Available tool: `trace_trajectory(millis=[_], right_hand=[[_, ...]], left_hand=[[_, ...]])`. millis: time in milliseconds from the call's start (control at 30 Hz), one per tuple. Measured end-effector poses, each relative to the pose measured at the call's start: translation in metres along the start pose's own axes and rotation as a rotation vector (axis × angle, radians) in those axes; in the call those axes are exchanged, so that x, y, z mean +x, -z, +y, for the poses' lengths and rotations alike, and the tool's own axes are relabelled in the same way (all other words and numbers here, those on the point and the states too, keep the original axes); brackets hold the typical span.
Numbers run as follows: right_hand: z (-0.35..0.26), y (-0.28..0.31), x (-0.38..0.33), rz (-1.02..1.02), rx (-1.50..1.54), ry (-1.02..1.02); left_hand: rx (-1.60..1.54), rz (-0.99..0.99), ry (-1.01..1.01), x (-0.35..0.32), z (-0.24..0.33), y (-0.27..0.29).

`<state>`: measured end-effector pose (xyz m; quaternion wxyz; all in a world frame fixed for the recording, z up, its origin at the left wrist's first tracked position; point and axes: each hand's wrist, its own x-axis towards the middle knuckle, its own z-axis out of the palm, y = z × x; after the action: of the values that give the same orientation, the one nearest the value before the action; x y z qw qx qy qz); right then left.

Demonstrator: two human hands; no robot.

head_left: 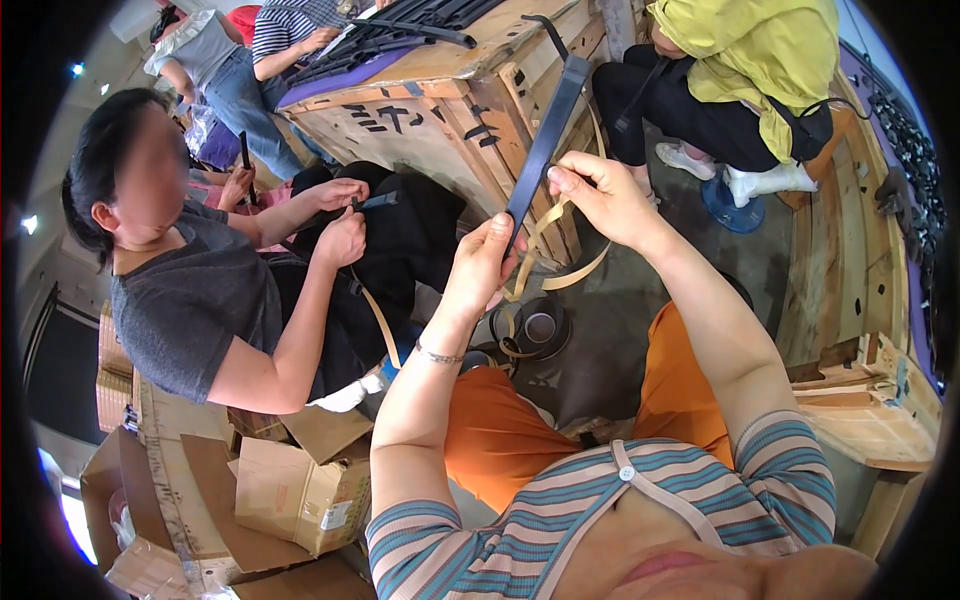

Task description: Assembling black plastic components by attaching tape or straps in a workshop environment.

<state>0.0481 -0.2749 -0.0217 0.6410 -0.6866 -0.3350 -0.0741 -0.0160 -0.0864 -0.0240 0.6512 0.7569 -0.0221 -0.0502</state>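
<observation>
Two hands [482, 262] [605, 200] pinch one dark strip [543, 150]; cardboard boxes [275, 490] (contents unclear) stand lower left.

Grey floor [610, 345], a big wooden crate [450, 140] and, at far left, small bright lights [77, 70]

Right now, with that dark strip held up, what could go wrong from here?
The tan tape hangs in loose loops near the hands, so it might twist or snag. The dark strip is gripped near its lower end by the left hand, so its long free end could swing. The dark reel on the floor might get kicked.
</observation>
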Motion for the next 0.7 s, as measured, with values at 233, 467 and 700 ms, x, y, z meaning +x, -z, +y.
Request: trace_trajectory(millis=[233, 467, 700], right_hand=[[0.005, 0.0, 0.0, 0.03, -0.008, 0.016], [0.006, -0.005, 0.001, 0.148, -0.056, -0.051], [0.012, -0.002, 0.005, 0.184, -0.047, -0.07]], left_hand=[[-0.003, 0.0, 0.003, -0.002, 0.002, -0.004], [0.078, 0.063, -0.007, -0.002, 0.004, -0.011], [-0.163, 0.022, 0.164, 0.012, 0.006, -0.006]])
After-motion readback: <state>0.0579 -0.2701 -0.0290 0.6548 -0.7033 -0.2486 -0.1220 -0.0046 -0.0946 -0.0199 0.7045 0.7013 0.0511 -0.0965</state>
